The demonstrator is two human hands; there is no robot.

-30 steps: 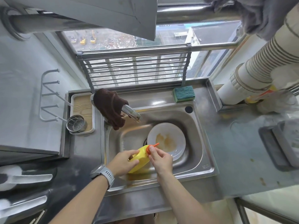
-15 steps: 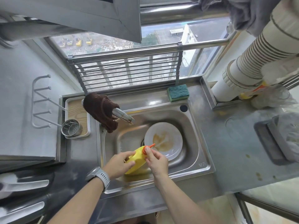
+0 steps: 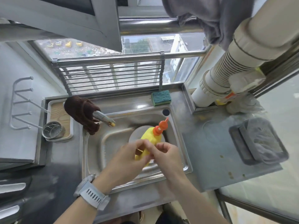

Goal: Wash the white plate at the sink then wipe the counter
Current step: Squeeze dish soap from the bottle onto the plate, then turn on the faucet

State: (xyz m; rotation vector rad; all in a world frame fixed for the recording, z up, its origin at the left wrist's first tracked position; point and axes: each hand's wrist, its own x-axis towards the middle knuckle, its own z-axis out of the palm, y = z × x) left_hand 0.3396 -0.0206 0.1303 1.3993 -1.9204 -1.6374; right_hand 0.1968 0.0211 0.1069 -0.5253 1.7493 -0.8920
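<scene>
Head view: left hand (image 3: 127, 159) grips yellow plastic detergent bottle (image 3: 149, 143) with orange pump cap, above steel sink (image 3: 97, 147). Right hand (image 3: 166, 155) fingers curled, pinching bottle side. Round white plate (image 3: 135, 136) in basin, mostly hidden behind bottle.

Bright window daylight; blurred, warped edges

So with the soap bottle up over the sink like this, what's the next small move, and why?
Probably set the yellow bottle down and reach for the green sponge: both the left hand and right hand are on it, and the white plate sits unscrubbed below.
</scene>
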